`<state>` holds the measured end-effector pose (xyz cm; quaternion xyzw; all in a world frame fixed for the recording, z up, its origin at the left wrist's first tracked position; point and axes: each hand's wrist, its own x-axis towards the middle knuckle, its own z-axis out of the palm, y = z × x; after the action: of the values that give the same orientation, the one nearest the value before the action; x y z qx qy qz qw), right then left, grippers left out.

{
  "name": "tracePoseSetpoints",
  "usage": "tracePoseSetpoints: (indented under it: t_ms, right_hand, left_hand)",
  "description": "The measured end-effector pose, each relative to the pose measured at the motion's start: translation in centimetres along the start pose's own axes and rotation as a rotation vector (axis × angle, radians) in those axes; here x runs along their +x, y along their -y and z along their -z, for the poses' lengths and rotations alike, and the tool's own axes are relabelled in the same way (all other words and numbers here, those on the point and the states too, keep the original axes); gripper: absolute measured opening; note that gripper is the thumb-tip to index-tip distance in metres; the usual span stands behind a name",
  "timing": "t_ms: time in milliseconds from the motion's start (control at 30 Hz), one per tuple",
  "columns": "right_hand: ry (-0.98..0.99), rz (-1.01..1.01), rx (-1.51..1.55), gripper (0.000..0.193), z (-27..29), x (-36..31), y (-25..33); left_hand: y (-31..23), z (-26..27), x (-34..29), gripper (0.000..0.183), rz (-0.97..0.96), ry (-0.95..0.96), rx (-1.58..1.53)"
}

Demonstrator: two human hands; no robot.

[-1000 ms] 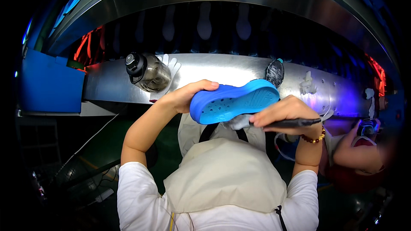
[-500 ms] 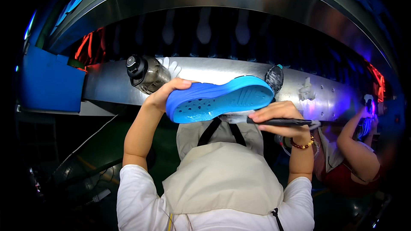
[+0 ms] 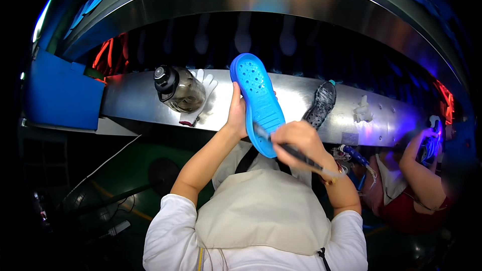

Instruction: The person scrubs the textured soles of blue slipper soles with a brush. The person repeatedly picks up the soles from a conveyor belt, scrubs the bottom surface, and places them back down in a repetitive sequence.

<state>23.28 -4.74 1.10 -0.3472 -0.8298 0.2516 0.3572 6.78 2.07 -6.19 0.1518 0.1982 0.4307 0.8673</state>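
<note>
L hand (image 3: 236,115) clamped round blue shoe sole (image 3: 266,108), thumb along L edge, fingertips just peeking past R edge. Sole's up in front of wearer's chest, over near edge of metal ledge (image 3: 228,105), perforated end pointing away, ribbed end twd body, tilted a bit. R hand (image 3: 298,143) closed on blk-handled tool (image 3: 301,156), pinching it near the working end; tip's over ribbed end of sole. Hand + tool motion-blurred, can't tell if tip's touching. On ledge: smoky clear bottle (image 3: 188,93) w/ blk cap, L side; white glove (image 3: 208,84) tucked just beside it. Dk mottled shoe part (image 3: 321,104) R of sole, apart from it. Co-worker (image 3: 419,170) far R, hands at blue-lit item.
</note>
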Motion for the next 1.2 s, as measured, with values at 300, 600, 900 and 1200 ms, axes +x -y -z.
tracePoseSetpoints:
  t_ms: [300,600,900,1200]
  right_hand:
    - [-0.14,-0.095,0.26,0.016,1.6,1.1,0.2]
    - [0.028,-0.091,0.395,0.021,1.9,-0.6,0.2]
    - [-0.198,-0.248,0.994,0.019,1.0,-0.8,-0.3]
    - [-0.201,-0.19,0.934,0.019,0.6,-0.6,1.8]
  left_hand:
    - [-0.6,-3.9,-1.4,0.082,-0.049,0.11,-0.099]
    - [-3.8,-3.5,-2.2,0.085,-0.179,0.14,-0.034]
    - [-5.4,-7.0,-3.4,0.068,-0.247,0.061,0.072]
    - [-2.2,-5.6,-4.2,0.063,-0.223,0.105,0.051]
